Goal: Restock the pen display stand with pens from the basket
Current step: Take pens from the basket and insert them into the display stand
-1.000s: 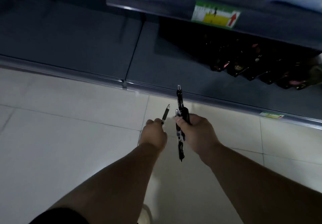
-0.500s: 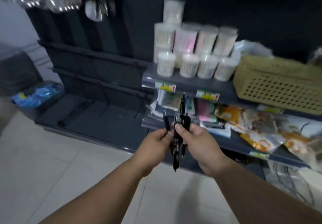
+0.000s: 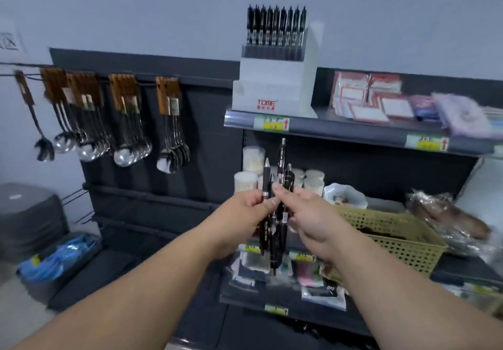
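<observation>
Both forearms reach forward, and the hands meet close together at chest height. The left hand (image 3: 242,213) curls its thumb and fingers round a single black pen (image 3: 265,182), held nearly upright with its silver tip on top. Touching it on the right, the right hand (image 3: 310,215) grips a bundle of black pens (image 3: 287,179) that stand upright too. One of them rises well above the rest, and their lower ends hang below the fist. How many pens are in the bundle is hard to count, perhaps four or five.

Just right of the right hand and a little beyond it, a yellow lattice basket (image 3: 402,251) sits on a dark shelf. Beyond the fingers stand pale round tubs (image 3: 246,182). Above both hands, on the upper shelf (image 3: 353,132), is the white pen display stand (image 3: 272,88). Its top tier carries a row of black pens (image 3: 275,27), all upright. Far left of the left hand, steel ladles (image 3: 130,153) hang from a rail.
</observation>
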